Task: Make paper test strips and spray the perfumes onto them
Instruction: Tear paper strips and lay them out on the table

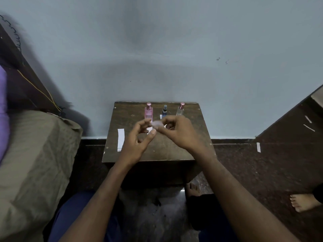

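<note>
Fingers and thumbs of both hands are curled in on a small blurred scrap of white paper (157, 124), held up above the wooden table (174, 149). The left hand (138, 138) pinches its left end, the right hand (176, 131) takes the right end, and this looks like tearing or folding a strip to size. Just behind the hands stand three perfumes in a row: a pink bottle (148, 111), a small blue bottle (164, 111) and a clear bottle (180, 110), all upright near the wall. One finished white strip (120, 139) lies at the table's left edge, partly overhanging it.

Now the risks. That scrap is small and the hold is fingertip only, so an uneven pull could rip it crooked or too short to use. The knuckles work very near the bottles; a jerk forward could topple one. And that overhanging strip could slide off with any nudge. Another strip (258, 147) already lies on the dark floor (262, 172) at right.
</note>
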